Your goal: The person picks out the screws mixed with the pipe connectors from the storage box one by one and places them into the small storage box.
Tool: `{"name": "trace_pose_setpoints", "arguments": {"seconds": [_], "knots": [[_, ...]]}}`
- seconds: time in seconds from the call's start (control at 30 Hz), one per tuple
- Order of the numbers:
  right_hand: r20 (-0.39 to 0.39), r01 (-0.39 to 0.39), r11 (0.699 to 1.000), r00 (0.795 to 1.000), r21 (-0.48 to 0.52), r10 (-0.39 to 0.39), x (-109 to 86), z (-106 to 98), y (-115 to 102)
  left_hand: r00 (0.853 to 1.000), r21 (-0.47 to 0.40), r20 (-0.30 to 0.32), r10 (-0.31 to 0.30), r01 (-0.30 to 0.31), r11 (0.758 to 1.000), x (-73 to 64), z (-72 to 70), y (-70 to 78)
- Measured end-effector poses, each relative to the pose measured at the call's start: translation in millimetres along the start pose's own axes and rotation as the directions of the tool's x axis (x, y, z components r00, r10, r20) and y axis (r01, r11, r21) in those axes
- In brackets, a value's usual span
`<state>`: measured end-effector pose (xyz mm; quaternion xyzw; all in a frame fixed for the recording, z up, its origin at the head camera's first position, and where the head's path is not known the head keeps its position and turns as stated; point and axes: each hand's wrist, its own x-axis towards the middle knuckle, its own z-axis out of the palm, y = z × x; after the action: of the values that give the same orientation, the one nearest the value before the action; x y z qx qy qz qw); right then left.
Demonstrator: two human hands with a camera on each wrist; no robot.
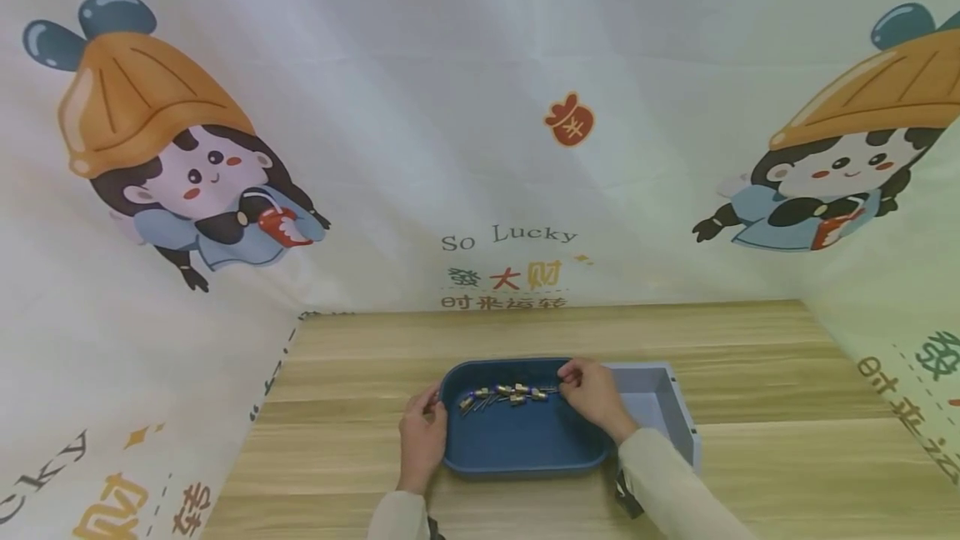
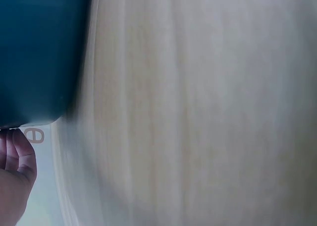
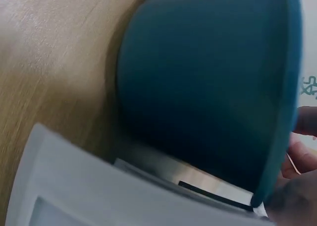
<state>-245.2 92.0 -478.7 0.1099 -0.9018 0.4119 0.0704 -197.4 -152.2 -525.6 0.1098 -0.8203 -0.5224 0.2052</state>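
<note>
Wood-grain tabletop (image 1: 337, 407): your left hand (image 1: 422, 437) grips the blue tray (image 1: 517, 444), best held steady; whether your right hand (image 1: 596, 394) pinches metal fittings (image 1: 517, 399) is unclear.

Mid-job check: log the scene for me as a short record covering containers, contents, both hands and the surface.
Container 1: dark-blue tray
Contents: small brass-coloured pieces with thin shanks, clustered toward the far side
Container 2: grey bin, right of the tray, partly hidden
Left hand: holds the tray's left end
Right hand: at the tray's far right, fingertips together; whether they pinch a piece is unclear
Surface: wood-grain table
</note>
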Motion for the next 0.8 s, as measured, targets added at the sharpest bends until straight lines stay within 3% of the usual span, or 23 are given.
{"name": "trace_pose_setpoints", "arguments": {"seconds": [0.43, 0.8], "knots": [[0.051, -0.013, 1.0, 0.999, -0.01, 0.014, 4.0, 14, 2, 1.0, -0.001, 0.003, -0.003, 0.003, 1.0, -0.2, -1.7, 0.2], [0.037, -0.018, 0.995, 0.999, -0.101, 0.022, 8.4, 24, 5, 1.0, -0.005, 0.005, -0.018, 0.018, 1.0, 0.6, -1.4, 1.6]]}}
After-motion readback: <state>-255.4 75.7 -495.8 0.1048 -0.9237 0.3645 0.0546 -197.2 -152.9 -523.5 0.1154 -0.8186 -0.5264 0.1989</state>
